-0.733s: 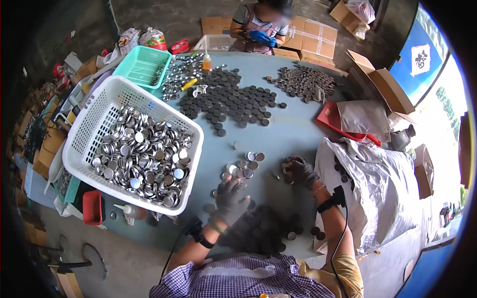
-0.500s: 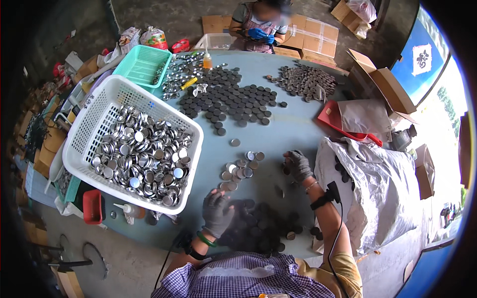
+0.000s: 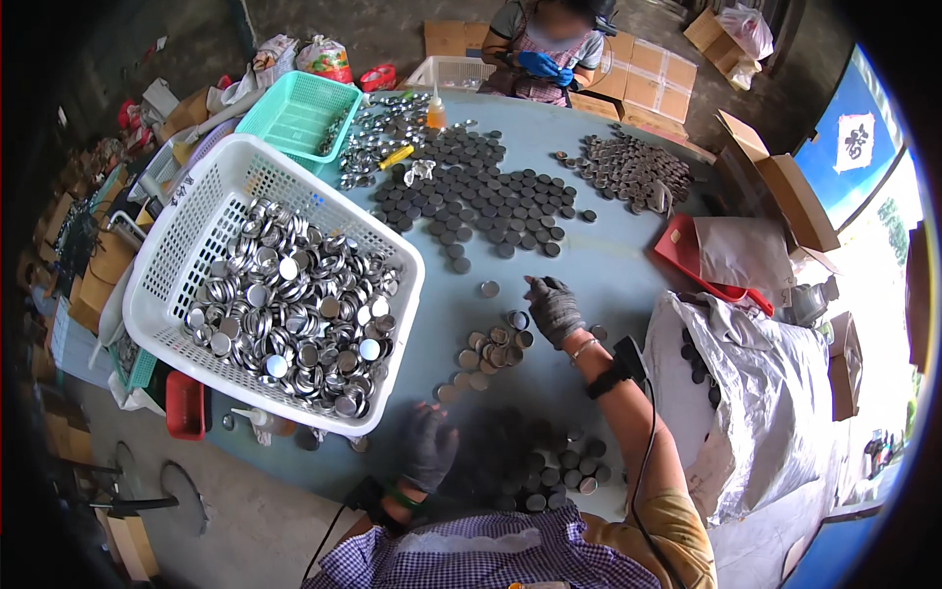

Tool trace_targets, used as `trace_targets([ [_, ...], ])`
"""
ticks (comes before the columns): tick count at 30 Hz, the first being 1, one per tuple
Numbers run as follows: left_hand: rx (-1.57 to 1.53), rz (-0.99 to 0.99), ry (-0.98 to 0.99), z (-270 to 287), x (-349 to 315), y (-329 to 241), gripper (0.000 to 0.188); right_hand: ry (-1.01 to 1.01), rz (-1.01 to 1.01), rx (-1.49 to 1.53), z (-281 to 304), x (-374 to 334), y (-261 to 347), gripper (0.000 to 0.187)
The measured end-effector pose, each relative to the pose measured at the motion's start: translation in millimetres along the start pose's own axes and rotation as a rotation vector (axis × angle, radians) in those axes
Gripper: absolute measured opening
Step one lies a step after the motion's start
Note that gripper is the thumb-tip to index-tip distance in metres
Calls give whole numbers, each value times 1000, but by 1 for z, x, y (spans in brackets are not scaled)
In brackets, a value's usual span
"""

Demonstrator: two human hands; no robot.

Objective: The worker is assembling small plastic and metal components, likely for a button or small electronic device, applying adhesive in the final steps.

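A grey fingerless glove covers my right hand [image 3: 555,307], which reaches over the table just above a small loose cluster of round metal caps [image 3: 498,348]. Its fingers are bent together, and whatever may be between them is hidden. One bright cap [image 3: 517,320] lies right under it, and a single cap [image 3: 490,289] sits apart to its left. My left hand [image 3: 430,450], gloved the same way, is low beside the white basket, smeared by motion. Between my forearms, near my body, lie dark round caps [image 3: 559,469], part of them in blur.
A white basket [image 3: 404,312] full of shiny caps stands at left, a green basket [image 3: 257,123] behind it. Dark caps [image 3: 491,201] spread across the far table. At right lie a red tray [image 3: 677,245] and a white sack [image 3: 775,393]. A co-worker in blue gloves [image 3: 540,65] sits opposite.
My right hand has moved left, away from the sack, to the shiny cap cluster. My left hand has come a little nearer my body. The whole view has shifted slightly.
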State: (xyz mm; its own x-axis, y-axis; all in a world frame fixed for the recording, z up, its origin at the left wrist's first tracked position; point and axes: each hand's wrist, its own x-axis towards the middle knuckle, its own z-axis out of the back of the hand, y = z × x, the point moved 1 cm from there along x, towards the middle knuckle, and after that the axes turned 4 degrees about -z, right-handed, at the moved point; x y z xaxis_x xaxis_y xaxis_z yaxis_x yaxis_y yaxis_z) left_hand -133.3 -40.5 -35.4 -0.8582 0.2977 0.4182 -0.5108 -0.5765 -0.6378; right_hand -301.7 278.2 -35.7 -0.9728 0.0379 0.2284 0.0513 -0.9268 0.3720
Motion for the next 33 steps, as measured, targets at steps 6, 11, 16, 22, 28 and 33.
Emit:
trace_targets([
  [6,2,25,14,-4,9,-5,37,115,148,37,-27,33,25,42],
  [11,23,25,16,2,8,0,36,178,-214,-174,14,38,19,48],
  [16,0,41,2,1,8,0,36,88,-14,27,26,-4,9,51],
  [22,5,17,-18,-1,10,-1,36,97,-68,126,5,-23,14,48],
  [28,6,28,3,3,11,-2,37,-16,5,-52,19,-21,-4,51],
  [33,-26,44,9,5,13,-3,38,71,60,88,4,-13,15,46],
])
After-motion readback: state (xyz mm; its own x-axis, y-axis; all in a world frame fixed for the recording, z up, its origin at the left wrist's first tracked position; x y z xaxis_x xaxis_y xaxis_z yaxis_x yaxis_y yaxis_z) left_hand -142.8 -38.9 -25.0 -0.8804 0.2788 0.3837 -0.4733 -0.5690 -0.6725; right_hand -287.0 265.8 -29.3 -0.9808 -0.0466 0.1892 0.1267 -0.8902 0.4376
